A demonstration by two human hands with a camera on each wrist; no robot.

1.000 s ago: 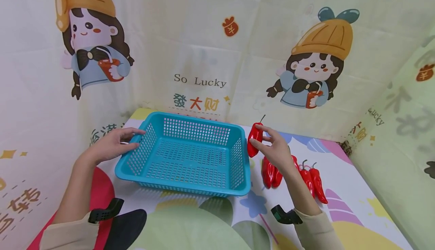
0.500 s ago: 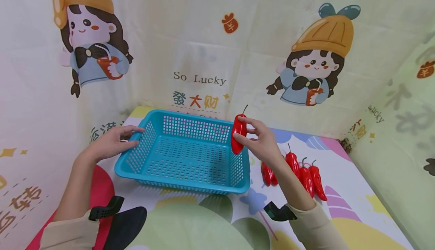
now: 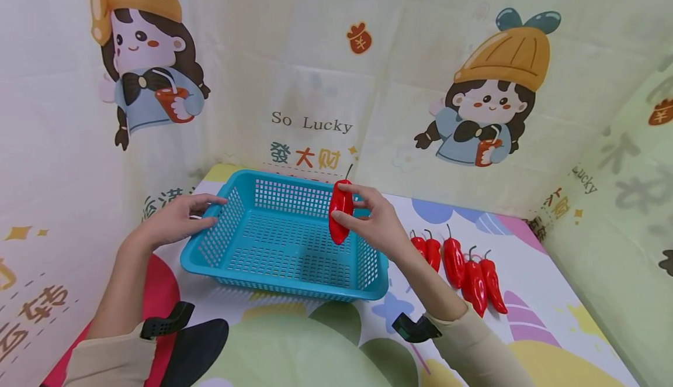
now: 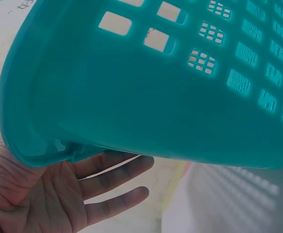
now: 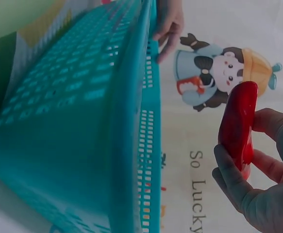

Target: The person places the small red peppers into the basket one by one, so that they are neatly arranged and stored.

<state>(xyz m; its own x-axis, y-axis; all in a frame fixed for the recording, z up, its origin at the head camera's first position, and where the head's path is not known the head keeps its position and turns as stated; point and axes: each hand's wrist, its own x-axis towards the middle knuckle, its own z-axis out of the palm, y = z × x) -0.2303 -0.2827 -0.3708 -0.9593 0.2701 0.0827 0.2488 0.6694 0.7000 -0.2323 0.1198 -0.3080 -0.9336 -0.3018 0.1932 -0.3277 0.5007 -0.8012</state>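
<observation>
A blue-green plastic basket (image 3: 273,284) with perforated walls stands on the patterned cloth. My left hand (image 3: 170,220) holds its left rim; the left wrist view shows several fingers (image 4: 112,182) stretched out beneath the rim. Over the basket's right half, my right hand (image 3: 370,217) pinches a glossy red chili pepper (image 3: 340,211) between thumb and fingers. The pepper hangs nearly upright, stem up, apart from the basket floor. In the right wrist view the same pepper (image 5: 239,124) lies between thumb and fingers, with the basket wall (image 5: 73,141) to the left.
Several more red peppers (image 3: 475,282) lie on the cloth right of the basket, partly behind my right forearm. A printed fabric backdrop (image 3: 315,71) rises behind the table. Each wrist wears a small black camera mount (image 3: 415,327).
My right hand has carried the pepper leftward, from outside the basket's right rim to above its inside. More of the peppers on the cloth show now. My left hand stays on the rim.
</observation>
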